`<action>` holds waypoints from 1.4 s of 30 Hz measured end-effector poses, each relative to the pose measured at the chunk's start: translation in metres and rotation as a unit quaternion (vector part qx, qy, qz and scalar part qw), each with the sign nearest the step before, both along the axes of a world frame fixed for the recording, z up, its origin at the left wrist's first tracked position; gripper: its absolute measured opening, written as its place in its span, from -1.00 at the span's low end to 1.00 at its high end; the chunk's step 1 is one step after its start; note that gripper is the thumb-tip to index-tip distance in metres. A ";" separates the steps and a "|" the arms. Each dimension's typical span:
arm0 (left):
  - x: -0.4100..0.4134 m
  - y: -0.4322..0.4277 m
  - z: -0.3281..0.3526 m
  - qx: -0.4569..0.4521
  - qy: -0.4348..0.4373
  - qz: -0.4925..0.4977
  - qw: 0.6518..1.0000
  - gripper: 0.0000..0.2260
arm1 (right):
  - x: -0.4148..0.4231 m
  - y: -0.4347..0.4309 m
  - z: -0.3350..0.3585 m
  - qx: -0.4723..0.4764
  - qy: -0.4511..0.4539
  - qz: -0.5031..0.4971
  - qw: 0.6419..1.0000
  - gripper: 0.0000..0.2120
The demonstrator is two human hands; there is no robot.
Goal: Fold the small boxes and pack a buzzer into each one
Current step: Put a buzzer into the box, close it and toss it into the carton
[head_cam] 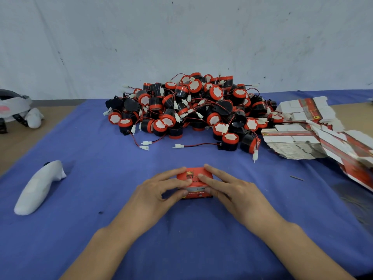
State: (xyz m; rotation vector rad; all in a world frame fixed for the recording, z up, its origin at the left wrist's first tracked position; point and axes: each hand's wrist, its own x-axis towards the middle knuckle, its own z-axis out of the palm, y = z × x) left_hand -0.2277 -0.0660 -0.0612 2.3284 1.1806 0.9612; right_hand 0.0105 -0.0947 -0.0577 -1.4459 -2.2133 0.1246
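Observation:
A small red folded box (pixel 194 174) sits on the blue cloth in front of me. My left hand (pixel 159 190) holds its left side, fingers over the top and thumb on the front face. My right hand (pixel 228 188) holds its right side the same way. Behind it a big heap of black and red buzzers (pixel 193 106) with red wires and white plugs fills the middle of the table. Stacks of flat unfolded boxes (pixel 314 130) lie at the right. Whether a buzzer is inside the box is hidden.
The blue cloth (pixel 101 158) covers the table. A white cloth-wrapped object (pixel 38 188) lies at the left. Another white and black device (pixel 16 110) sits at the far left edge. A white wall stands behind. A thin dark sliver (pixel 296 178) lies at the right.

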 end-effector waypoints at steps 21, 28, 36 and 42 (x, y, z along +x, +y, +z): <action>0.077 -0.001 0.034 -0.076 -0.377 0.075 0.920 -0.83 | -0.060 0.011 0.030 -0.105 0.622 0.036 0.775 -0.87; 0.087 0.006 0.031 -0.102 -0.412 0.114 0.898 -0.70 | -0.062 0.013 0.027 -0.105 0.618 -0.011 0.779 -0.80; 0.105 0.012 0.028 -0.111 -0.469 0.145 0.864 -0.69 | -0.057 0.014 0.026 -0.107 0.643 -0.051 0.757 -0.68; 0.131 0.005 0.025 -0.136 -0.489 0.177 0.844 -0.64 | -0.048 0.010 0.025 -0.083 0.653 -0.129 0.741 -0.69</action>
